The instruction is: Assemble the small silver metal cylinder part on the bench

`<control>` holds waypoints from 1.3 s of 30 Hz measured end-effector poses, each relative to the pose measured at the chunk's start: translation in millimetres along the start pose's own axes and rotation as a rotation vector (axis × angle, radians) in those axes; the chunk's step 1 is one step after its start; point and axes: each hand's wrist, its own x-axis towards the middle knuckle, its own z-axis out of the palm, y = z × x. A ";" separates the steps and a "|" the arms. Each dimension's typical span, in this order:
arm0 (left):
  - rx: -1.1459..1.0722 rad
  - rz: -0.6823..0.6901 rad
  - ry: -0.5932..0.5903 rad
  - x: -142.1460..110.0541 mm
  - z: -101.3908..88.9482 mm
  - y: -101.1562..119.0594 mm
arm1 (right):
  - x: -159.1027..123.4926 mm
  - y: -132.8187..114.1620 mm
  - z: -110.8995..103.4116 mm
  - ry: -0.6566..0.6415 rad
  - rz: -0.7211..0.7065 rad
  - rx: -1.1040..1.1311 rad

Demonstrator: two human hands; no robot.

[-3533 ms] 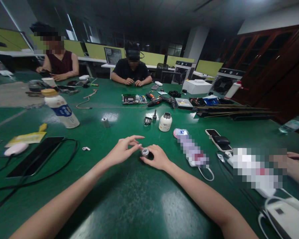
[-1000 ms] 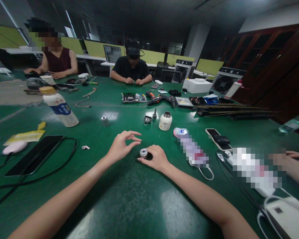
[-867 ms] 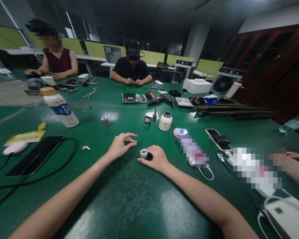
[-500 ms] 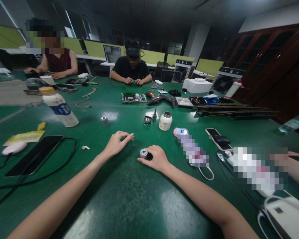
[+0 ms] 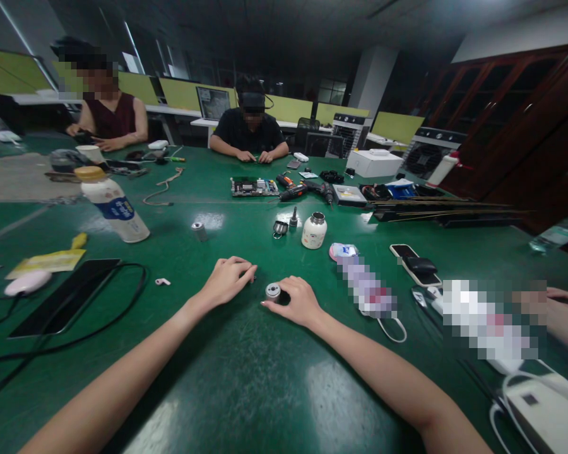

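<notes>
My right hand [image 5: 301, 301] is closed around a small silver metal cylinder [image 5: 273, 292], which stands upright on the green table with thumb and fingers at its sides. Its round top face has a dark centre and small holes. My left hand [image 5: 227, 280] is just left of the cylinder, low over the table. Its thumb and fingertips are pressed together at a tiny dark piece beside them, mostly hidden and too small to name. A second silver cylinder [image 5: 199, 231] stands apart, farther off to the left.
Ahead stand a white flask [image 5: 314, 231], a dark bit-like tool [image 5: 293, 218] and a metal cap [image 5: 280, 229]. A milk bottle [image 5: 116, 208], tablet [image 5: 66, 299] and earbud [image 5: 162, 282] lie left. Power strips and a phone [image 5: 409, 261] are right. Co-workers sit around the table.
My left hand has moved away from the cylinder's top, leftward, its open fingers closing. A tiny dark piece showed on the table half a second ago; my fingertips are now down at it.
</notes>
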 end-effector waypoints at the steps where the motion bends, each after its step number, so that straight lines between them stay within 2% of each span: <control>1: 0.001 0.008 0.021 -0.7 1.8 -0.6 | 0.0 -0.2 -0.3 -0.001 0.001 -0.001; 6: -0.030 -0.017 0.084 -1.9 9.5 -1.5 | -0.1 -1.5 -1.6 -0.008 0.003 -0.009; 10: -0.192 -0.014 0.167 -1.6 -1.6 17.3 | -0.3 -1.3 -0.5 0.000 0.000 -0.021; 13: -0.300 0.083 0.154 -6.1 -13.0 39.9 | -0.8 0.5 2.2 0.005 -0.003 -0.024; 17: -0.233 0.153 0.059 -14.0 -15.3 57.6 | -1.5 2.6 5.4 0.014 -0.003 0.003; 20: -0.196 0.167 0.038 -16.0 -12.3 58.1 | -1.6 2.7 5.7 0.014 0.004 0.020; 26: -0.128 0.183 0.082 -15.2 -13.4 53.6 | -1.0 1.6 4.1 0.023 -0.003 0.003; 35: -0.184 0.221 0.014 -19.5 -15.2 59.4 | -1.3 1.7 3.4 0.013 -0.003 0.014; 39: -0.152 0.160 0.064 -17.9 -15.9 60.1 | -1.4 2.0 4.1 0.005 -0.014 0.000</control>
